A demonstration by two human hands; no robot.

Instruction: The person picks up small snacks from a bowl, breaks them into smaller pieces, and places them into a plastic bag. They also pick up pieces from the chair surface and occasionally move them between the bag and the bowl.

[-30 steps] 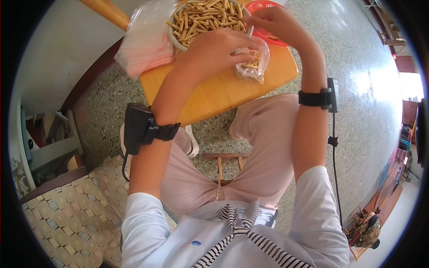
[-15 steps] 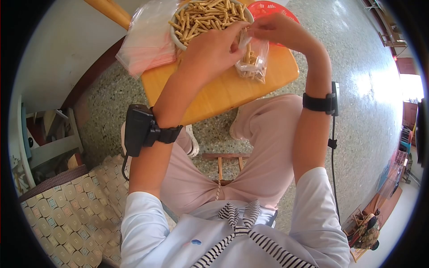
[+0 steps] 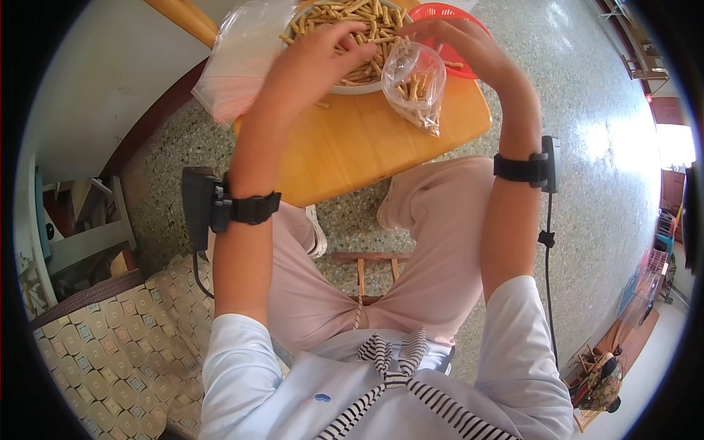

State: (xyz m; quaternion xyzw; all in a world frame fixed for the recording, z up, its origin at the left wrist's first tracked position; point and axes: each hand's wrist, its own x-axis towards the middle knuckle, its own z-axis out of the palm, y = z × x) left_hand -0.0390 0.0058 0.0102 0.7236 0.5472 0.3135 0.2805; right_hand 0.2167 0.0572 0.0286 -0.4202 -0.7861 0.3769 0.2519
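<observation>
A large pale bowl (image 3: 347, 89) piled with short brown stick snacks (image 3: 359, 15) stands on the wooden stool top (image 3: 345, 147). My left hand (image 3: 319, 60) is over the bowl's near left side, thumb and fingers apart, holding nothing visible. Beside the bowl, a clear plastic bag (image 3: 415, 77) sits with its mouth spread round and some sticks inside. My right hand (image 3: 469, 48) arches over the bag's far edge, its fingers stretched toward the bowl and apart. Whether a fingertip touches the bag rim cannot be made out.
Flat clear bags (image 3: 238, 62) with red seal lines lie stacked left of the bowl. A red plastic basket (image 3: 440, 9) stands at the right, with a stick at its near edge. Patterned cloth (image 3: 125, 359) covers something at lower left.
My left hand has let go of the bag and moved left over the bowl. My right hand has shifted up and away from the bag's mouth, which is now spread wide.
</observation>
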